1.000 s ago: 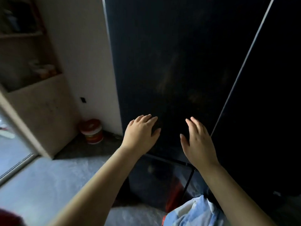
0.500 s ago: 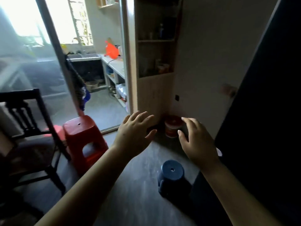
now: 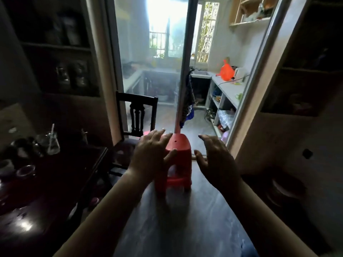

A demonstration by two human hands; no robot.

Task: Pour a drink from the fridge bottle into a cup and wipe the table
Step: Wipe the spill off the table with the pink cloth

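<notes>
Hands are held out empty in the head view: the left hand and the right hand are both raised over the floor with fingers spread, and nothing is pinched in either grip. No fridge bottle can be seen, and no fridge is in view. A dark surface lies at the left, crowded with glassware, among it a clear glass with a straw; which piece would serve as the cup cannot be told in the dim light. A red plastic stool stands on the floor directly ahead, partly behind the left hand, with a dark wooden chair just beyond it. A trip over the stool is judged the nearest risk if the path is walked carelessly. Glassware could also be knocked over, since it is closely packed and poorly lit.
</notes>
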